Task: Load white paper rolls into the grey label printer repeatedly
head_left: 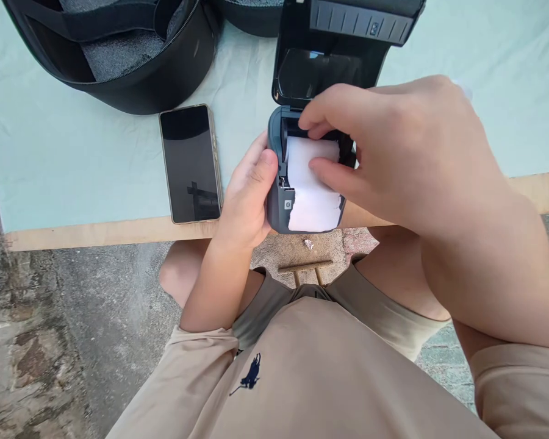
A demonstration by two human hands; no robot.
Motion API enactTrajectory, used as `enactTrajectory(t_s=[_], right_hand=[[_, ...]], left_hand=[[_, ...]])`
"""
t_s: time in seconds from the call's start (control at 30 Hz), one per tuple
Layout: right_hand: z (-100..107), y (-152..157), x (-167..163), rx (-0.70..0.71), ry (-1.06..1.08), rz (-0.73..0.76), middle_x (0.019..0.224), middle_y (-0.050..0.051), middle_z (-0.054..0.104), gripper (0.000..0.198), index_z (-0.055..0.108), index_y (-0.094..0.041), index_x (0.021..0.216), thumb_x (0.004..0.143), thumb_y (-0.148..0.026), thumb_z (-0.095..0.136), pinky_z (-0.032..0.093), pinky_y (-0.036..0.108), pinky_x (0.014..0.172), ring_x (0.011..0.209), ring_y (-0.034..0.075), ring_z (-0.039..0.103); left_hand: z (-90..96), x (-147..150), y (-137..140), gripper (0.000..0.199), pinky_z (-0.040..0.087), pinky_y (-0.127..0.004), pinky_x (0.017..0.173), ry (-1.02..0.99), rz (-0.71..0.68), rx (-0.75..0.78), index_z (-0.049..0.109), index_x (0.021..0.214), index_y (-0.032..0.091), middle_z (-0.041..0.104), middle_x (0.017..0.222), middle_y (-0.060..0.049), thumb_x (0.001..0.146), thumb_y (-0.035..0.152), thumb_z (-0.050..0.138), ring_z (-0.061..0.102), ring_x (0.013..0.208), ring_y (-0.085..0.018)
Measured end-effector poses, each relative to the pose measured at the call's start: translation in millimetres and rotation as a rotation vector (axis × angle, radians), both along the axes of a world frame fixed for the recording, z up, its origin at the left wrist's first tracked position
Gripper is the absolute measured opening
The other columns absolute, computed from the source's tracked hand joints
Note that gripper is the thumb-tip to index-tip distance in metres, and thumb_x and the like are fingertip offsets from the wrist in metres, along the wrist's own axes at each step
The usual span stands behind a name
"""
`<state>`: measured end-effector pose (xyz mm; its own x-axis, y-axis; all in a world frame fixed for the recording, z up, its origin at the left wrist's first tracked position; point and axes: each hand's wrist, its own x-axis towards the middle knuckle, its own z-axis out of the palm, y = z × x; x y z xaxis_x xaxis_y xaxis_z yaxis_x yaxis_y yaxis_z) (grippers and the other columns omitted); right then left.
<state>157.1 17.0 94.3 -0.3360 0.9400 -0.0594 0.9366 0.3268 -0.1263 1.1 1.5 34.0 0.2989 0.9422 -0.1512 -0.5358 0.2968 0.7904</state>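
A small dark portable receipt printer [279, 210] is at the table's near edge, its black lid [320, 70] raised. Inside sits a roll of white paper [313, 195], with a ragged torn end lying over the front of the body. My left hand [249, 189] grips the printer's left side, thumb on the rim and the other fingers hidden beneath. Over the paper compartment is my right hand [393, 146], thumb on the paper and index finger bent at the compartment's back, with a gap between them. Its remaining fingers are mostly hidden.
A smartphone [191, 164] with a dark screen lies left of my left hand. Behind it stands an unzipped black case [165, 79] with grey foam inside, and part of another black case [254, 18] shows beside it. A pale cloth covers the wooden table [119, 236].
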Motion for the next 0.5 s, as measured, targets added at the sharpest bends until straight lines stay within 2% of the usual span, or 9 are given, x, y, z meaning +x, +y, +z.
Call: enactTrajectory(t_s=[0.07, 0.17, 0.23, 0.3, 0.37, 0.4, 0.47, 0.5], right_hand=[[0.2, 2.6, -1.9, -0.026, -0.006, -0.001, 0.072, 0.004, 0.058, 0.024, 0.054, -0.032, 0.101, 0.077, -0.035, 0.055, 0.048, 0.040, 0.059, 0.072, 0.025, 0.059], [2.3, 3.0, -1.8, 0.001, 0.137, 0.034, 0.061, 0.003, 0.051, 0.015, 0.054, -0.029, 0.085, 0.075, -0.039, 0.060, 0.050, 0.036, 0.060, 0.074, 0.023, 0.059], [8.3, 0.1, -0.7, 0.022, 0.208, 0.038, 0.059, 0.003, 0.050, 0.016, 0.054, -0.029, 0.083, 0.074, -0.041, 0.061, 0.052, 0.036, 0.063, 0.076, 0.024, 0.060], [17.4, -4.9, 1.4, 0.009, 0.252, 0.030, 0.066, 0.001, 0.055, 0.018, 0.053, -0.032, 0.089, 0.074, -0.041, 0.059, 0.053, 0.040, 0.068, 0.078, 0.024, 0.061], [24.3, -10.5, 6.2, -0.037, 0.398, 0.038, 0.085, -0.001, 0.062, 0.023, 0.052, -0.034, 0.096, 0.074, -0.041, 0.058, 0.053, 0.041, 0.071, 0.085, 0.024, 0.062], [24.6, -12.9, 9.7, -0.068, 0.518, 0.025, 0.097, -0.001, 0.062, 0.025, 0.052, -0.035, 0.098, 0.075, -0.041, 0.057, 0.054, 0.040, 0.070, 0.090, 0.024, 0.062], [16.7, -15.8, 18.6, -0.109, 0.777, -0.052, 0.108, 0.000, 0.060, 0.024, 0.052, -0.035, 0.099, 0.078, -0.046, 0.053, 0.054, 0.038, 0.062, 0.097, 0.025, 0.062], [8.9, -16.2, 23.1, -0.090, 0.858, -0.108, 0.100, 0.003, 0.062, 0.026, 0.054, -0.033, 0.101, 0.081, -0.048, 0.047, 0.053, 0.039, 0.059, 0.093, 0.025, 0.062]], left_hand=[[-2.2, -0.7, 0.4, 0.029, 0.045, -0.035, 0.108, 0.014, -0.027, 0.015, 0.058, 0.116, 0.026, 0.069, 0.109, -0.002, 0.091, 0.036, 0.047, 0.042, 0.136, -0.021], [-2.9, 1.7, -0.1, 0.029, 0.043, -0.035, 0.109, 0.021, -0.039, 0.035, 0.059, 0.114, 0.024, 0.069, 0.106, -0.002, 0.091, 0.035, 0.046, 0.043, 0.135, -0.023], [-0.6, 5.7, -1.8, 0.027, 0.043, -0.035, 0.109, 0.002, 0.008, 0.015, 0.060, 0.111, 0.023, 0.069, 0.103, -0.002, 0.091, 0.035, 0.046, 0.046, 0.133, -0.022], [2.1, 9.4, -3.4, 0.023, 0.044, -0.034, 0.107, -0.027, 0.096, -0.016, 0.061, 0.104, 0.023, 0.071, 0.099, -0.001, 0.091, 0.035, 0.047, 0.048, 0.131, -0.021], [2.8, 10.1, -3.6, 0.021, 0.044, -0.033, 0.107, -0.022, 0.172, -0.022, 0.063, 0.095, 0.023, 0.071, 0.094, -0.001, 0.091, 0.036, 0.046, 0.048, 0.131, -0.020], [2.0, 9.1, -3.0, 0.021, 0.045, -0.034, 0.107, 0.009, 0.086, -0.018, 0.064, 0.090, 0.021, 0.071, 0.091, -0.001, 0.091, 0.034, 0.047, 0.047, 0.132, -0.021], [-1.6, 5.3, -0.7, 0.024, 0.044, -0.035, 0.107, 0.018, 0.059, -0.008, 0.065, 0.095, 0.021, 0.070, 0.091, -0.002, 0.091, 0.036, 0.046, 0.045, 0.134, -0.022], [-3.8, 3.0, 0.7, 0.026, 0.044, -0.036, 0.108, -0.011, 0.055, -0.023, 0.064, 0.098, 0.021, 0.070, 0.093, -0.003, 0.091, 0.037, 0.045, 0.044, 0.134, -0.023]])
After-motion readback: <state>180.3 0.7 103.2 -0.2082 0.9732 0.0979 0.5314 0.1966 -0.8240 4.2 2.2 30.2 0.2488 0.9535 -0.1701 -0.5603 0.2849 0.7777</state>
